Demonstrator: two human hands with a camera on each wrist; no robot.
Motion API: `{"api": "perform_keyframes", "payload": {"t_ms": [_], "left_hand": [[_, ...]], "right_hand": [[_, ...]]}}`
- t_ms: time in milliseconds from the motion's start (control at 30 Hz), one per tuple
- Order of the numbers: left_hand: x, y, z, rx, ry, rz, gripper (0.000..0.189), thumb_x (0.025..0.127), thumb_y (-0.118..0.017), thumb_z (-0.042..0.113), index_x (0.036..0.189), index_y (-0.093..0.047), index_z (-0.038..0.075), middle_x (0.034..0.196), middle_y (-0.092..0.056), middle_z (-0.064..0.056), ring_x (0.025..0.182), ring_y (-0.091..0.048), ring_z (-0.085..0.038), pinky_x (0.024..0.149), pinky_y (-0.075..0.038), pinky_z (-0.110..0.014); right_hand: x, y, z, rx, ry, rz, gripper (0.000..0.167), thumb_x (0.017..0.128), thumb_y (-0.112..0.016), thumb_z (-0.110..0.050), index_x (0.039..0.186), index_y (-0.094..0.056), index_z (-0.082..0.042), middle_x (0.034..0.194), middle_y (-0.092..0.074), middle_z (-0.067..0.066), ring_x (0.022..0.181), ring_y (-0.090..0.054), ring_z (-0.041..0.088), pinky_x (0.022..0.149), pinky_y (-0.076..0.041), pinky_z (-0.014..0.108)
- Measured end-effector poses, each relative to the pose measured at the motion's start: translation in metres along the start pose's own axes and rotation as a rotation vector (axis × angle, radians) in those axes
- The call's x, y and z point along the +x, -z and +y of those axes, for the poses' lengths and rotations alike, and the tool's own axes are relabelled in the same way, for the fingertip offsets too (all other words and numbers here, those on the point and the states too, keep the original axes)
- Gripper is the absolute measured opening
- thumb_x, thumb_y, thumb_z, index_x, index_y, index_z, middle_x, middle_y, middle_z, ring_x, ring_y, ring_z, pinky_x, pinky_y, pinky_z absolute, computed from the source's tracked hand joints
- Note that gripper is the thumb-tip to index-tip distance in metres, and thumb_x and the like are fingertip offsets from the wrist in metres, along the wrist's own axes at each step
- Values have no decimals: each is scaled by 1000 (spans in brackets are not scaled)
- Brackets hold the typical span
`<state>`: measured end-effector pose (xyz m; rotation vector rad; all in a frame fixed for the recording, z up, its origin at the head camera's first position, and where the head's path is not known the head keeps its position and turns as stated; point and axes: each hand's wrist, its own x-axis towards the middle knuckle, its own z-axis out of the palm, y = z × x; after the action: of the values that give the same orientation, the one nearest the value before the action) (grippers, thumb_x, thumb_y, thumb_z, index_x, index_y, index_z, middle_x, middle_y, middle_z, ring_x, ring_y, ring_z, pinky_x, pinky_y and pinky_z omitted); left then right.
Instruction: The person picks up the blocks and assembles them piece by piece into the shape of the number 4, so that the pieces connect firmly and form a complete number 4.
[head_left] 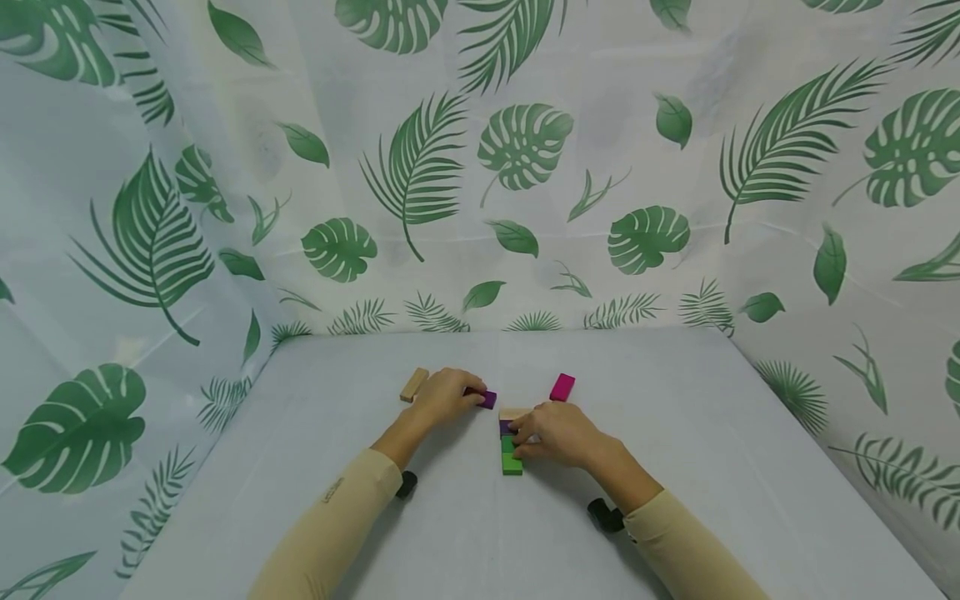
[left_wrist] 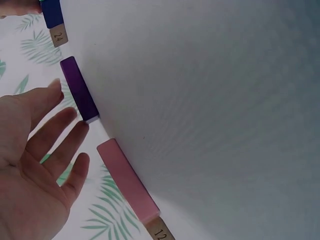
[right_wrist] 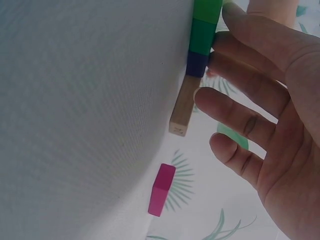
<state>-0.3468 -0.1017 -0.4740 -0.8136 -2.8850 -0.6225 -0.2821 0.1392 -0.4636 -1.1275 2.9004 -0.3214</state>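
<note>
Beside a purple block (head_left: 487, 400) my left hand (head_left: 447, 395) has its fingers loosely extended, fingertips right at the block's side in the left wrist view. A pink block (left_wrist: 127, 180) lies close to the little finger there. My right hand (head_left: 557, 433) reaches over a row of blocks, its relaxed fingers along their side. This row has a light green block (head_left: 512, 464), a darker green block (right_wrist: 201, 37), a dark blue block (right_wrist: 197, 64) and a plain wooden block (right_wrist: 184, 105). In the head view the right fingers hide part of the row.
A magenta block (head_left: 562, 387) lies behind the right hand. Another wooden block (head_left: 414, 384), numbered in the left wrist view, is left of the left hand. Leaf-print cloth (head_left: 525, 275) hangs behind the white table (head_left: 480, 542). Black devices (head_left: 603, 517) sit under both wrists.
</note>
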Motion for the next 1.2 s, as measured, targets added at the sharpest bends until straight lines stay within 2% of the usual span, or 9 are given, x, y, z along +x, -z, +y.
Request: {"api": "perform_keyframes", "payload": {"t_ms": [233, 467, 633, 967, 1200], "left_hand": [[0, -2, -1, 12, -1, -11, 19, 95, -77, 20, 113, -82, 15, 117, -79, -2, 115, -72, -23, 100, -55, -42], [0, -4, -3, 54, -19, 9, 18, 93, -78, 14, 110, -83, 18, 115, -79, -1, 111, -74, -22, 98, -57, -41], [1, -3, -3, 66, -14, 5, 16, 94, -78, 16, 109, -83, 19, 113, -80, -1, 109, -74, -21, 97, -57, -40], [0, -2, -3, 21, -10, -2, 14, 94, -78, 15, 106, -84, 17, 108, -81, -1, 108, -75, -21, 96, -58, -39], [0, -1, -4, 26, -18, 5, 13, 93, -79, 15, 104, -84, 15, 107, -81, -1, 106, -75, -21, 94, -59, -38]], "right_hand": [[1, -1, 1, -9, 6, -1, 27, 86, -84, -43, 105, -85, -23, 121, -78, -5, 106, -73, 18, 86, -60, 36], [0, -1, 1, -7, 26, 10, 27, 86, -85, -42, 104, -85, -22, 121, -78, -4, 106, -74, 18, 84, -60, 35], [0, 0, 0, 4, 25, 8, 27, 86, -85, -40, 104, -85, -21, 121, -78, -3, 107, -74, 19, 86, -61, 37], [0, -2, 0, -9, 33, 14, 26, 86, -84, -42, 104, -85, -22, 120, -78, -5, 106, -74, 17, 85, -60, 35], [0, 0, 0, -15, 38, 20, 26, 86, -85, -41, 103, -86, -21, 120, -78, -4, 107, -74, 18, 85, -61, 36]]}}
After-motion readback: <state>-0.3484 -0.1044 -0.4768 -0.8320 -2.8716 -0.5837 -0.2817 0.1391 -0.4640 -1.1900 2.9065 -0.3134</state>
